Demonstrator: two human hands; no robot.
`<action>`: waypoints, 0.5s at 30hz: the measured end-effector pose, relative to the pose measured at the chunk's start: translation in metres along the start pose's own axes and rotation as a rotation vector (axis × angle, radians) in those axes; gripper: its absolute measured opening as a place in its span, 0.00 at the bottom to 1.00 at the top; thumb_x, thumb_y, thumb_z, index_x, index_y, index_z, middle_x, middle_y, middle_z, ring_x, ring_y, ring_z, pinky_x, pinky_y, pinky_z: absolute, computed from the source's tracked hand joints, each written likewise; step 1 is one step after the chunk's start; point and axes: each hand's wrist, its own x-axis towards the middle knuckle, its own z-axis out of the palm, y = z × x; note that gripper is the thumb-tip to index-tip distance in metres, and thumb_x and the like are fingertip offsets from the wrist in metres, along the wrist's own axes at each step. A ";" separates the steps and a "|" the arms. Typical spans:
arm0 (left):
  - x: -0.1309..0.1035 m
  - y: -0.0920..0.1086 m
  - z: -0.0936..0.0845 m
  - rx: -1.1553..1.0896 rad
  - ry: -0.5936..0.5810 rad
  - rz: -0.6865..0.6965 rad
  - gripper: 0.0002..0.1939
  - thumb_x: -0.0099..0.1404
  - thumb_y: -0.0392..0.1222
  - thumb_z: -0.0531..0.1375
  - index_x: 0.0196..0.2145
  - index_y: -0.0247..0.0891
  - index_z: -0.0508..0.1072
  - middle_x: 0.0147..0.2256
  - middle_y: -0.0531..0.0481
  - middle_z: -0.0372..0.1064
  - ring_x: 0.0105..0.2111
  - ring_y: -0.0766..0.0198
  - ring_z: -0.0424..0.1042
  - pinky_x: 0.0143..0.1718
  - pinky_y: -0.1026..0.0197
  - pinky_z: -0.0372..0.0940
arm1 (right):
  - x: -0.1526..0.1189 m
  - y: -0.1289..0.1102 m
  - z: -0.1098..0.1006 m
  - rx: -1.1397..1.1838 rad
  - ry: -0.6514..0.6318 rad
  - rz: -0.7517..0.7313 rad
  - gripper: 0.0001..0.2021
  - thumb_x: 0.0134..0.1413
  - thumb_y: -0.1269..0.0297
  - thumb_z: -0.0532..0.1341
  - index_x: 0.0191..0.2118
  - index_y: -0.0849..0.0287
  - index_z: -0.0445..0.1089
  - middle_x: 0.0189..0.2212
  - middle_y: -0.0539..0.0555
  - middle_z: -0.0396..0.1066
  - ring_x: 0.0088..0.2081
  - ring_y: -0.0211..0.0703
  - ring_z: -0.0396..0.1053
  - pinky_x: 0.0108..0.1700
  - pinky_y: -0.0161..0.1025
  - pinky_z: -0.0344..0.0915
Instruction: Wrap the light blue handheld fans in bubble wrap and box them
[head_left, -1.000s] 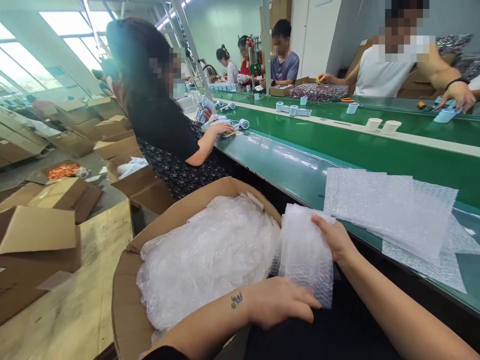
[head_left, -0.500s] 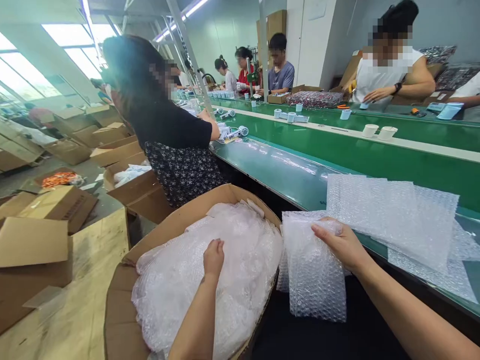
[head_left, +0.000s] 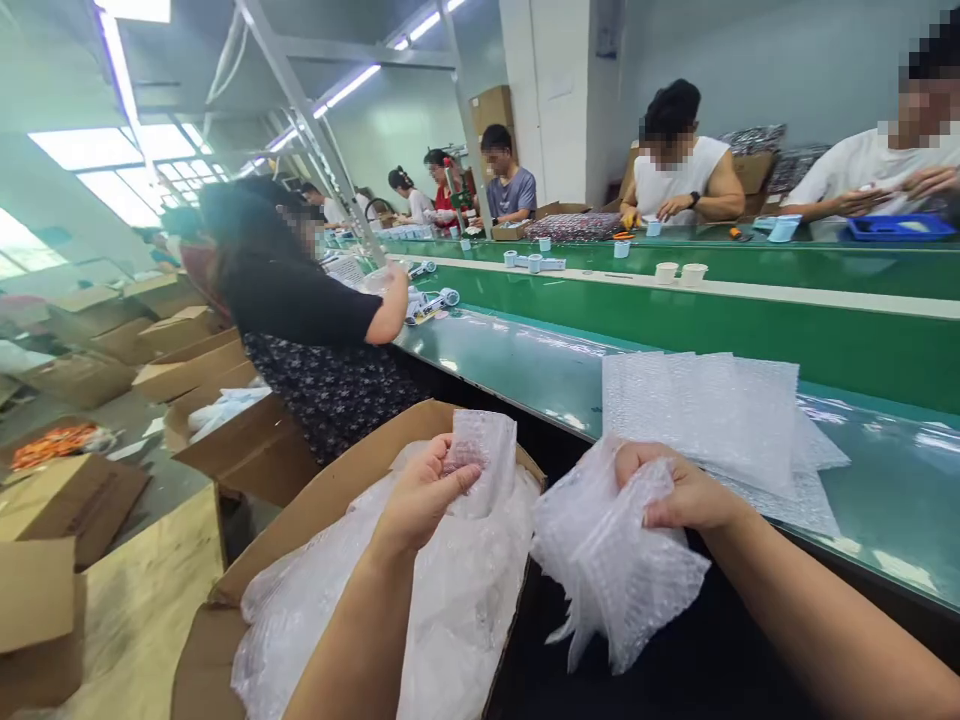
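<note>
My left hand (head_left: 427, 488) pinches a single bubble-wrap bag (head_left: 487, 455) above a large cardboard box (head_left: 322, 490). A heap of clear bubble-wrap bags (head_left: 322, 590) fills that box. To the right, my right hand (head_left: 679, 485) grips a fanned, crumpled bunch of bubble-wrap bags (head_left: 607, 560) between thumb and fingers, over my dark lap. Just beyond it, a spread stack of flat bubble-wrap bags (head_left: 697, 410) lies on the edge of the green work table (head_left: 517, 370).
A co-worker in black (head_left: 300, 270) stands at the left beside white parts (head_left: 431, 303). Across the green conveyor (head_left: 570, 300) other people sit working. Two cream cups (head_left: 679, 273) stand on the belt's pale strip. Open cardboard boxes (head_left: 217, 440) crowd the floor at left.
My left hand has risen from the heap and now holds a bag. The bags in my right hand have fanned out and crumpled. My view has turned slightly right.
</note>
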 end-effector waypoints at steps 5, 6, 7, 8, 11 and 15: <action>0.002 0.035 0.031 0.462 -0.236 0.115 0.19 0.60 0.55 0.56 0.27 0.35 0.72 0.23 0.53 0.64 0.22 0.68 0.60 0.23 0.66 0.58 | -0.017 -0.024 0.001 -0.159 -0.125 -0.243 0.19 0.36 0.48 0.70 0.24 0.59 0.70 0.34 0.57 0.70 0.44 0.52 0.67 0.45 0.46 0.65; 0.002 0.041 0.036 0.530 -0.283 0.147 0.20 0.62 0.55 0.54 0.26 0.35 0.72 0.22 0.53 0.62 0.22 0.69 0.59 0.23 0.66 0.57 | -0.020 -0.028 0.001 -0.169 -0.149 -0.315 0.18 0.37 0.49 0.70 0.25 0.59 0.71 0.37 0.57 0.69 0.48 0.53 0.65 0.48 0.46 0.64; 0.002 0.047 0.042 0.592 -0.327 0.181 0.21 0.63 0.55 0.52 0.25 0.35 0.71 0.22 0.54 0.62 0.22 0.69 0.59 0.24 0.66 0.57 | -0.023 -0.032 0.001 -0.176 -0.163 -0.386 0.18 0.37 0.50 0.71 0.26 0.60 0.71 0.42 0.58 0.68 0.51 0.53 0.63 0.51 0.46 0.62; 0.002 0.053 0.048 0.649 -0.373 0.212 0.21 0.65 0.53 0.51 0.25 0.35 0.71 0.23 0.54 0.61 0.23 0.69 0.59 0.25 0.67 0.56 | -0.027 -0.036 0.001 -0.193 -0.167 -0.449 0.18 0.37 0.50 0.72 0.27 0.60 0.72 0.48 0.59 0.64 0.54 0.53 0.60 0.53 0.46 0.60; 0.000 0.070 0.069 0.759 -0.538 0.259 0.20 0.66 0.50 0.51 0.24 0.34 0.71 0.21 0.55 0.60 0.24 0.70 0.57 0.26 0.67 0.54 | -0.036 -0.046 0.001 -0.340 -0.109 -0.522 0.18 0.37 0.51 0.72 0.29 0.60 0.73 0.65 0.55 0.42 0.62 0.55 0.48 0.60 0.48 0.52; 0.000 0.089 0.097 0.631 -0.820 0.131 0.19 0.63 0.51 0.57 0.24 0.32 0.73 0.21 0.54 0.62 0.22 0.71 0.57 0.24 0.68 0.53 | -0.049 -0.055 0.003 -0.437 -0.071 -0.509 0.18 0.39 0.51 0.71 0.31 0.60 0.73 0.59 0.60 0.57 0.59 0.52 0.56 0.59 0.45 0.55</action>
